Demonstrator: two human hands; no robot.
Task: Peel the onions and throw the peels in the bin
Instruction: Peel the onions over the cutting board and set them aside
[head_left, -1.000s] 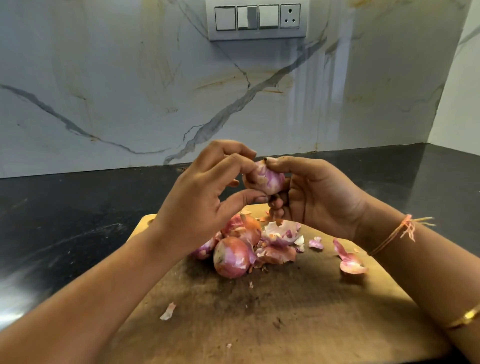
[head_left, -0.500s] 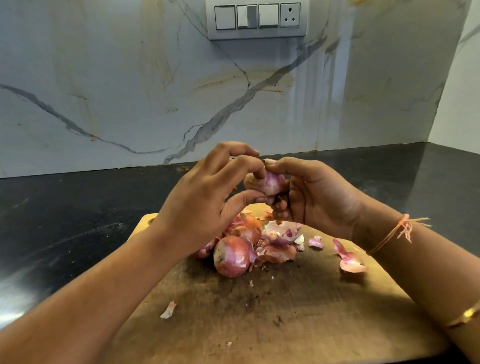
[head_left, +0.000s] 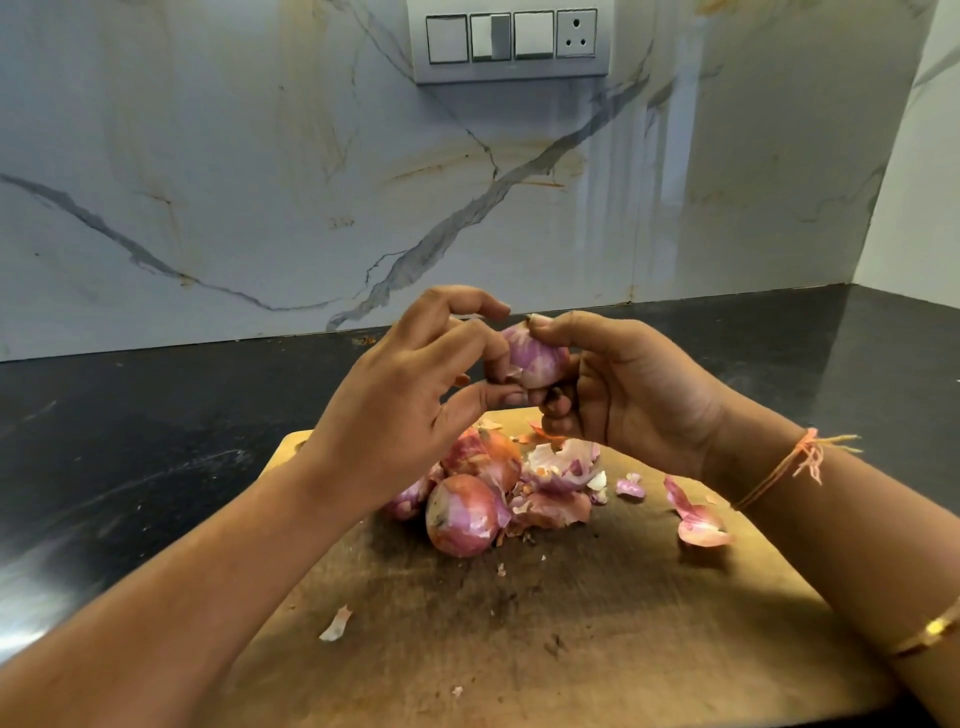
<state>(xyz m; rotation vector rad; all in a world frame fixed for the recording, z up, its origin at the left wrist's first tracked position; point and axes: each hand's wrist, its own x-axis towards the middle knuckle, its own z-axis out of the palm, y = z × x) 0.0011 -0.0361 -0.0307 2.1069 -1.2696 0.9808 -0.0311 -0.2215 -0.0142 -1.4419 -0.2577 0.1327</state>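
onion (head_left: 535, 358) gripped by R hand (head_left: 634, 395) above board's (head_left: 571, 649) far edge, its skin pinched by L hand (head_left: 405, 395); other onions (head_left: 460, 514) + peels (head_left: 556, 467) piled mid-board, only scraps on near half; counter (head_left: 156, 441) exposed either side

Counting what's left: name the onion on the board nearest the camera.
The round reddish-pink onion at the pile's front on the wooden cutting board; other onions lie behind it.

Both forearms bare, frayed orange thread (head_left: 795, 462) tied just behind the right hand (head_left: 639, 395), thin gold bangle (head_left: 930, 631) further back from it.
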